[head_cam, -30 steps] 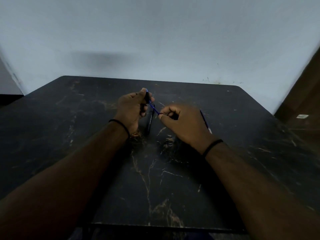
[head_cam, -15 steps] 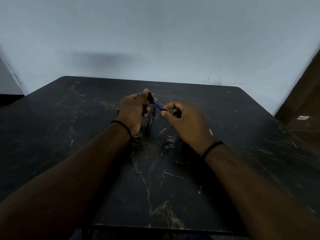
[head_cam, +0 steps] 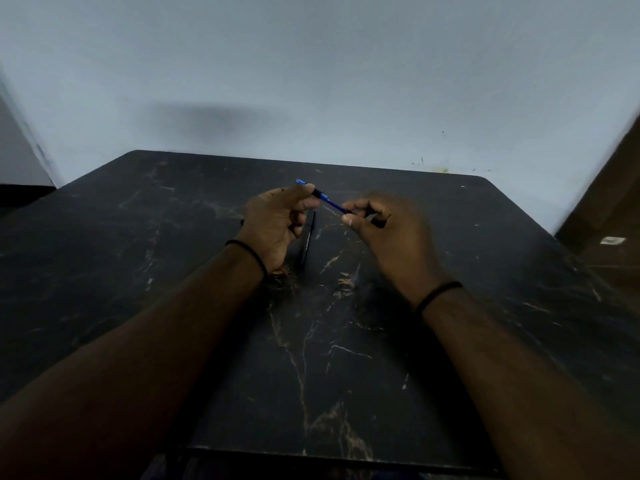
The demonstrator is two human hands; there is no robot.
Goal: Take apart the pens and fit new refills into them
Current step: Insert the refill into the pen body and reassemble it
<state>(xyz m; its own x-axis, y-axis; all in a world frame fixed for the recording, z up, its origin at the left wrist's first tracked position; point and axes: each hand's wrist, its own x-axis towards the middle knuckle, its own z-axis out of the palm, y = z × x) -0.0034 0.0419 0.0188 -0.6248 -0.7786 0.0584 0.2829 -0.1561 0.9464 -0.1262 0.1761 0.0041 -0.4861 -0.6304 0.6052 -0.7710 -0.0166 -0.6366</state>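
Head view: left hand (head_cam: 277,220) pinched shut on a light, slick black-and-blue pen (head_cam: 317,193), right hand (head_cam: 388,230) just beside it closed on the thin, bendy blue refill (head_cam: 334,203), best gripped near the barrel mouth; both raised slightly higher than a second ago, spare dark pen (head_cam: 306,242) lying below.

Both hands are raised over the far middle of the table (head_cam: 519,306), the left hand (head_cam: 277,223) left of the right hand (head_cam: 391,233), close together. A pen (head_cam: 320,195) bridges the gap between them, its left end past the left hand's fingers. Another pen (head_cam: 307,242) lies on the table below, between the hands. A wall (head_cam: 311,81) stands behind the table.
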